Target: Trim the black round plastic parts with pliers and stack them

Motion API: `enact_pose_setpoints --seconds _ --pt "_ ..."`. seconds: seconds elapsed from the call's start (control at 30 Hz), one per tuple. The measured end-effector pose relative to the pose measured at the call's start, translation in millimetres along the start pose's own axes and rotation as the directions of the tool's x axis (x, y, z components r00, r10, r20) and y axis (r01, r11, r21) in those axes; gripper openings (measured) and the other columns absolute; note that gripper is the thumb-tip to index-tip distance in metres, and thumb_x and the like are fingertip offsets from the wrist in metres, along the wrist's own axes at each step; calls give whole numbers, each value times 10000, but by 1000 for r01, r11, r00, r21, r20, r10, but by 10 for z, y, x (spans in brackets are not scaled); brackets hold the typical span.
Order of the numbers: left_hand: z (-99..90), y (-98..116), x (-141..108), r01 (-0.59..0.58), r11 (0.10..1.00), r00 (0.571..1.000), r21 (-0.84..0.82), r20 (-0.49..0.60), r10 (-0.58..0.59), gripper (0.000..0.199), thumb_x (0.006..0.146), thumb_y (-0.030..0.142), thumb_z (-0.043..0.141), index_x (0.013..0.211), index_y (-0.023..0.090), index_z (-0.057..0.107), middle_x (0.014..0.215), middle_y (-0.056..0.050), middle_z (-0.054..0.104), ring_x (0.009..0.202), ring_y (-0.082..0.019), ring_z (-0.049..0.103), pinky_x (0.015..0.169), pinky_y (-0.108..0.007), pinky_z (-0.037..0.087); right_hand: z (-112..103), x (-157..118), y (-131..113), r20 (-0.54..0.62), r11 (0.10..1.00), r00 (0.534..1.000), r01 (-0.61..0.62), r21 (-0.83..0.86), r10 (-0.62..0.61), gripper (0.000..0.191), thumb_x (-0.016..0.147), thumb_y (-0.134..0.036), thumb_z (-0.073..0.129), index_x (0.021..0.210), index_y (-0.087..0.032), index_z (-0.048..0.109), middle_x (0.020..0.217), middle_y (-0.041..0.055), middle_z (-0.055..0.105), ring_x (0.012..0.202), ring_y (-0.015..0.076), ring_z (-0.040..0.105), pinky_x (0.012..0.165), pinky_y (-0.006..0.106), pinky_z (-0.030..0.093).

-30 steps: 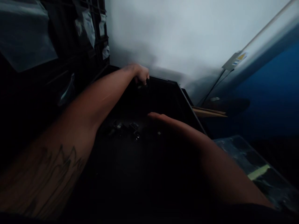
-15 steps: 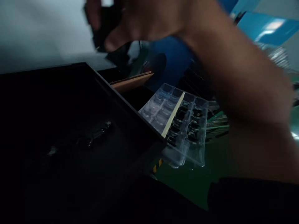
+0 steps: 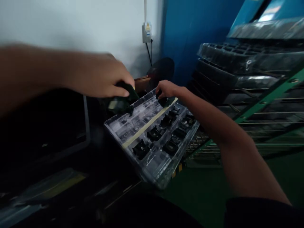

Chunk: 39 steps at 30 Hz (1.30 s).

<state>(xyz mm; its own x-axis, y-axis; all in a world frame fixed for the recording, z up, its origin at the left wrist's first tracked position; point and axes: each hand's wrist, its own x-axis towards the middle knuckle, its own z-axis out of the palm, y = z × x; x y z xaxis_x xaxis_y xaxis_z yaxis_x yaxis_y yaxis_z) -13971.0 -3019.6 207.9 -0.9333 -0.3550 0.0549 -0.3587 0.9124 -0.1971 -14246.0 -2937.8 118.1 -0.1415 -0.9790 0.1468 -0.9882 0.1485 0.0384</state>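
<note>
A clear plastic blister tray [image 3: 152, 161] lies tilted in the middle, with a pale yellow strip [image 3: 144, 126] running across it. Several black molded parts [image 3: 154, 133] sit in the pockets on its right side. Over the tray's left edge, my left hand [image 3: 106, 77] is closed on a dark part [image 3: 118, 104] blurred by motion; its exact kind is unclear. My right hand [image 3: 167, 88] pinches another black molded part [image 3: 162, 99] at the tray's far end, beside the strip. Its fingers are partly hidden.
A black bin-like surface [image 3: 86, 123] with a raised edge is at left. Stacked dark trays [image 3: 228, 60] fill a green-framed rack [image 3: 268, 95] at right. Behind stand a cardboard edge [image 3: 142, 83], a dark round object [image 3: 162, 68] and a wall box [image 3: 147, 32].
My view has swung, bringing the tray nearer the middle. My right hand, holding a black part, has come down to the tray's far end. My left hand has entered with a dark part.
</note>
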Motion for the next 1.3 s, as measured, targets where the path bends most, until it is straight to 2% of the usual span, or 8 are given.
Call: enact_pose_setpoints --seconds 0.13,0.27,0.4,0.5,0.67,0.9,1.1,1.3 --pt "62 717 204 -33 991 982 127 191 8 239 914 267 618 1082 198 774 982 -41 726 983 -229 686 947 -349 482 110 -66 -37 -60 999 998 36 4 -36 271 736 -83 802 1002 -132 798 1154 98 710 1048 223 650 893 297 482" --pt "513 1030 661 160 984 983 79 74 -165 304 946 291 591 1191 179 732 1097 -131 716 1053 -321 685 899 -391 531 206 -64 72 -150 999 989 18 46 -11 299 743 -90 787 1037 -145 790 1217 102 667 1070 244 632 932 327 499" --pt "935 1087 793 302 949 951 -90 -40 -307 283 969 262 560 1175 179 734 1111 -139 728 1066 -319 682 908 -394 535 226 14 192 -216 994 976 55 90 -35 280 790 -192 800 1063 -129 781 1236 119 631 1132 293 621 1020 404 496" --pt "1141 1091 741 315 941 936 -124 -124 -330 273 989 260 523 1155 185 726 1090 -125 735 1038 -287 679 874 -364 530 226 10 183 -258 990 966 67 124 -33 307 813 -208 777 1109 -126 764 1276 129 596 1130 291 609 1019 405 496" --pt "1365 1160 710 183 983 943 29 -287 -168 242 995 236 507 1108 148 702 1116 -153 698 1107 -291 635 852 -366 517 402 -176 85 -283 995 959 49 92 -21 366 920 -200 621 1276 -138 684 1385 156 529 1068 270 626 928 375 507" --pt "1518 1139 764 46 968 925 247 -375 52 368 1054 193 329 1150 136 679 1059 -164 684 1054 -283 619 830 -384 472 672 -363 55 -263 994 959 112 4 -107 397 1008 -172 355 1285 -146 639 1419 156 511 967 220 638 772 330 478" --pt "1533 1148 697 27 947 961 320 -268 63 397 1050 149 313 1137 153 700 1050 -153 689 1030 -263 646 801 -354 471 713 -353 84 -302 988 943 153 15 -141 399 979 -195 388 1291 -133 629 1443 183 485 941 230 619 755 352 479" --pt "1553 1198 644 -66 979 992 194 -97 86 270 1000 194 500 1187 159 691 1122 -143 679 1100 -265 650 872 -336 488 783 -307 166 -355 971 928 177 160 -111 391 998 -262 403 1275 -157 658 1432 153 505 1059 261 622 826 360 520"
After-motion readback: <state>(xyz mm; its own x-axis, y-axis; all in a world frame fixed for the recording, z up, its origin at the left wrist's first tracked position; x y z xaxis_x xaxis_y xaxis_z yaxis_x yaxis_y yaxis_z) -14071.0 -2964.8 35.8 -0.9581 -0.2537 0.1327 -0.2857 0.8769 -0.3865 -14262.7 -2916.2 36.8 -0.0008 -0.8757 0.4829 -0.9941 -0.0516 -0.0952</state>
